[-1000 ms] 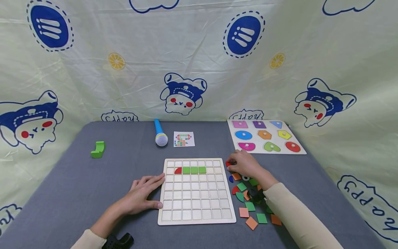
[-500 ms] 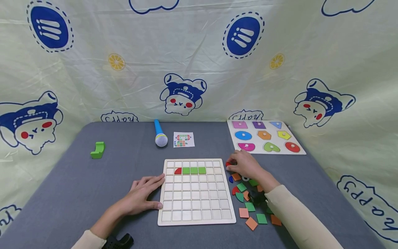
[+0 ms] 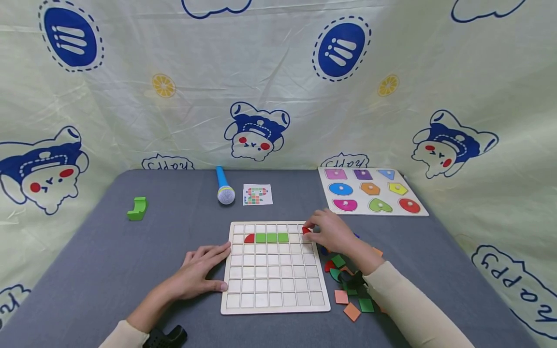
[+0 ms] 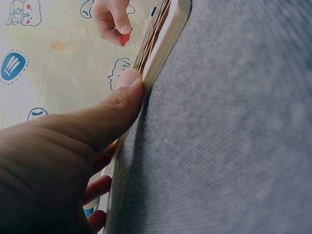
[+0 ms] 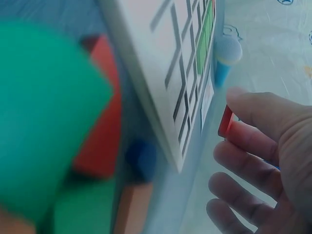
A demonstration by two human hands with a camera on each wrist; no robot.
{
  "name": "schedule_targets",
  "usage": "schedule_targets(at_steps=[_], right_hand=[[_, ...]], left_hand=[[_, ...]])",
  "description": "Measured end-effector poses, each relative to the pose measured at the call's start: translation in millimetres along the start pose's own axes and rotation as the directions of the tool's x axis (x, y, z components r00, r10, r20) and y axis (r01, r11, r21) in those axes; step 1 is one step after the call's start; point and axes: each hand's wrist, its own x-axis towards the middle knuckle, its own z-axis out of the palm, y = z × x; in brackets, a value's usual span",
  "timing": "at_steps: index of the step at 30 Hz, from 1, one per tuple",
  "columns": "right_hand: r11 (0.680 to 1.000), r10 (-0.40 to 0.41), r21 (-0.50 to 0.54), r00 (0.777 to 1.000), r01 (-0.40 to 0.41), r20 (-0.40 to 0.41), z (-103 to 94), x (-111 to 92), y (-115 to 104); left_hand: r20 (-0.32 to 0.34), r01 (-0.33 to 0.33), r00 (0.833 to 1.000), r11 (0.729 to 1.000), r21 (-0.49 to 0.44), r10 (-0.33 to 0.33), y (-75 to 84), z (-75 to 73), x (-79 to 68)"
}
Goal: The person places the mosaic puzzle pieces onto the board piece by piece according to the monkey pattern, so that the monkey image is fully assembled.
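Note:
A white grid board (image 3: 271, 284) lies on the table; one red quarter-round tile (image 3: 249, 238) and three green square tiles (image 3: 271, 238) sit side by side in its second row from the top. My left hand (image 3: 197, 273) rests along the board's left edge, fingers straight, thumb and fingertips touching the rim. Between thumb and forefinger, my right hand (image 3: 332, 234) pinches a red tile (image 5: 226, 121) above the board's upper right corner. The tile's full outline is partly covered by the fingers.
Loose orange, green, red and blue tiles (image 3: 352, 312) lie right of the board, partly under the right forearm. Behind stand a toy microphone (image 3: 225, 191), a pattern card (image 3: 257, 195) and a shape puzzle (image 3: 374, 191). A green block (image 3: 137, 209) is at far left.
My right hand has moved left with the red tile, from beside the board to over its upper right corner. The left hand has stayed in place.

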Motion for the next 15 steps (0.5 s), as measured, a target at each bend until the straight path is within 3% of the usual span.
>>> schedule_targets(at_steps=[15], right_hand=[[1.0,-0.02,-0.023,0.997,0.022,0.078,17.7,16,-20]], left_hand=[[0.003,0.003,1.0,1.0,0.009,-0.003,-0.1,0.7,0.5]])
